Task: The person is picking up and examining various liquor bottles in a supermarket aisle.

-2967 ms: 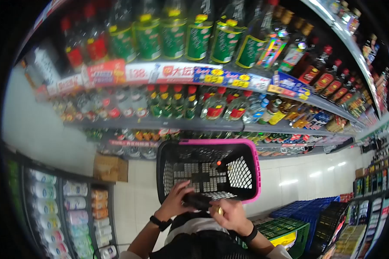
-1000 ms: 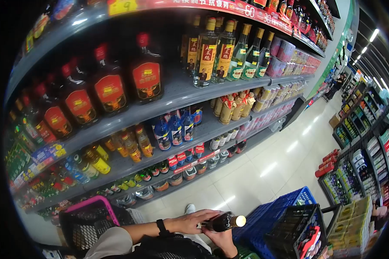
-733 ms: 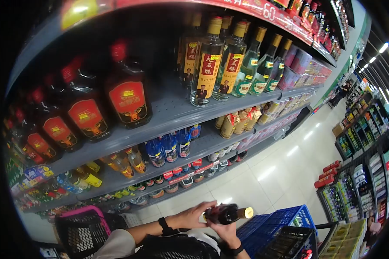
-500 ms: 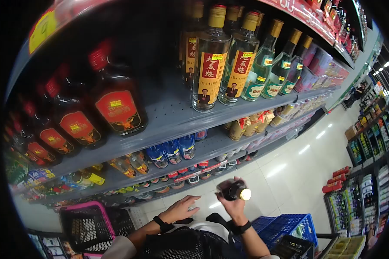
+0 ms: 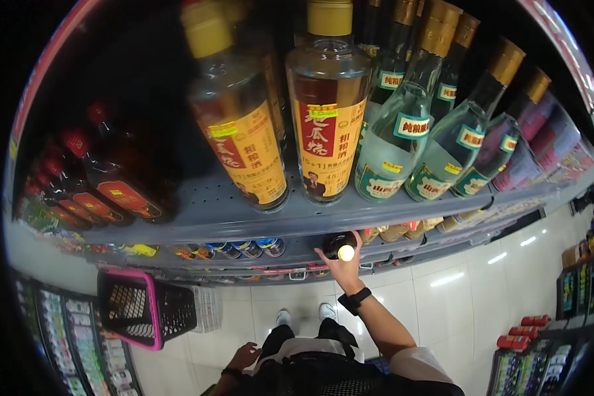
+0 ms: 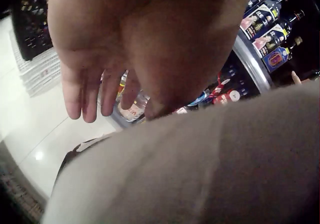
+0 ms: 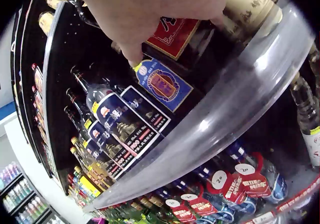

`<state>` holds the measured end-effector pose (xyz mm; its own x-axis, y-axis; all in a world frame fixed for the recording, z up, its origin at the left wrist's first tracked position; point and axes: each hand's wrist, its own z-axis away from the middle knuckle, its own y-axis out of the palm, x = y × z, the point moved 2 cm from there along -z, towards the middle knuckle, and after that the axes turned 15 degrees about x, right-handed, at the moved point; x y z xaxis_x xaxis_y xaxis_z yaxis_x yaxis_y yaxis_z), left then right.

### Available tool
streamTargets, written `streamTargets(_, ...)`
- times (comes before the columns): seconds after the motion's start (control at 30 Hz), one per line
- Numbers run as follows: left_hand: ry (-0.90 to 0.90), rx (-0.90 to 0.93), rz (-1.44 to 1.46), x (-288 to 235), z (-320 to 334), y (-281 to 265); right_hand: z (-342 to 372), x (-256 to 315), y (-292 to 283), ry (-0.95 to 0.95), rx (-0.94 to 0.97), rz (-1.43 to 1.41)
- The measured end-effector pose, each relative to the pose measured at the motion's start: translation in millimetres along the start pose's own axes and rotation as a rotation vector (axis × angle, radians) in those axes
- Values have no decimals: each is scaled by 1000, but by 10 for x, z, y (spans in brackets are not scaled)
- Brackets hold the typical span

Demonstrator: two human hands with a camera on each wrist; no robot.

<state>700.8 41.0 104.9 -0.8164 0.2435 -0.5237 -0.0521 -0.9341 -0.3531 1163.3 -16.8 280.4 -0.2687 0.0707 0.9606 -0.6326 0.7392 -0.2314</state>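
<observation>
My right hand point(image 5: 346, 272) reaches forward to a lower shelf and grips a dark bottle point(image 5: 336, 245) with a gold cap. In the right wrist view, the fingers of the right hand point(image 7: 155, 8) are partly out of frame. The bottle's red label point(image 7: 172, 35) shows below them, beside a blue-labelled bottle point(image 7: 164, 85) standing on the shelf. My left hand point(image 5: 245, 356) hangs low by my leg and holds nothing. Its fingers point down and lie nearly straight in the left wrist view, where the palm of the left hand point(image 6: 145, 38) fills the top.
Clear bottles with orange labels point(image 5: 327, 145) stand on the shelf above the right hand, with green-labelled bottles point(image 5: 393, 152) to their right. A black basket with a pink rim point(image 5: 153, 310) is on the left. The shelf edge point(image 7: 235, 119) runs close below the held bottle.
Both hands first held the bottle near my body. The left hand let go and dropped to my side. The right hand carried the bottle forward to the shelf, and my view turned toward it.
</observation>
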Motion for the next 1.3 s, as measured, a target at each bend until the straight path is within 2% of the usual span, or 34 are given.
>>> streamTargets(0.07,120,-66,-113,393,-53,472,-51,-84,-16,-15,-1,47)
streamTargets(0.1,-91,-52,107,225,84,563,-105,-75,-28,-24,-13,44)
streamTargets(0.23,-120,-115,236,83,373,874,-216,-135,17,-52,-20,-78)
streamTargets(0.33,151,-138,-270,3,545,1024,-228,-258,50,-56,-11,-127)
streamTargets(0.4,112,-158,-198,-12,592,1122,-213,-325,45,15,-3,-58)
streamTargets(0.47,73,-178,-126,-32,657,1206,-178,-316,56,-18,-21,13)
streamTargets(0.53,-149,-138,-26,-246,809,1181,-145,-250,64,-52,-40,83)
streamTargets(0.57,-151,-140,-24,-238,807,1198,-137,-209,54,-57,-70,159)
streamTargets(0.63,-281,-162,189,-100,754,1263,-117,-196,64,-62,-96,232)
streamTargets(0.7,-236,-146,239,238,621,1404,-115,-251,65,58,-96,36)
streamTargets(0.77,-186,-132,290,289,608,1401,-96,-151,45,64,-105,56)
streamTargets(0.87,-235,-152,224,49,807,1241,-92,-140,99,74,-128,66)
streamTargets(0.93,-147,-205,133,117,865,1233,-105,-250,150,72,-135,60)
streamTargets(0.97,-144,-208,140,169,865,1234,-111,-315,170,54,-162,25)
streamTargets(1.0,-220,-231,217,234,873,1272,-105,-343,213,35,-179,-12)
streamTargets(1.03,-296,-253,294,425,840,1369,-58,-99,212,-158,-341,519)
streamTargets(1.07,-298,-260,309,649,794,1439,-17,-118,256,-169,-328,519)
streamTargets(1.13,-63,-292,16,1307,695,1821,79,-283,328,92,-243,65)
streamTargets(1.2,-72,-261,-17,1490,865,1839,181,-285,334,142,-182,39)
streamTargets(1.23,-67,-210,-75,1587,950,1819,273,-305,369,39,-245,178)
streamTargets(1.3,-144,-259,-118,1893,1151,1814,569,-301,495,-116,-311,371)
